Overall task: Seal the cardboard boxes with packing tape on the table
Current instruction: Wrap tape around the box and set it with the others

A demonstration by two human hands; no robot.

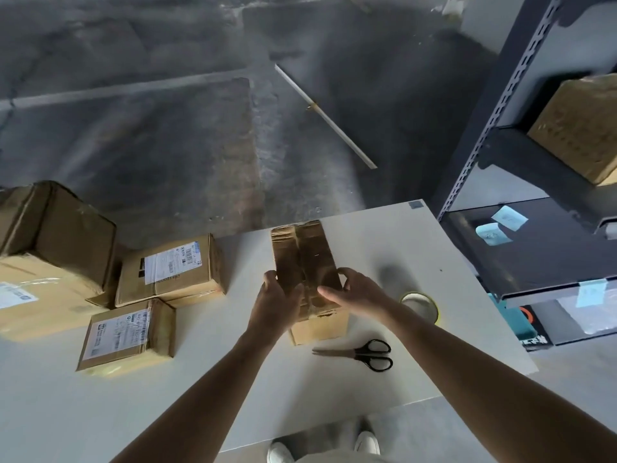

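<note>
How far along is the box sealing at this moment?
Looks done: the far labelled box and near labelled box at the left sit closed, apparently taped. In hand: the left hand and right hand grip the middle box, its top glossy with tape. Remaining: unclear; the tape roll and scissors lie idle.

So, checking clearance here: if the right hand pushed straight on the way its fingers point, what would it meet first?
The cardboard box: the right hand grips its right edge, fingers pointing left across the top, with nothing between.
</note>
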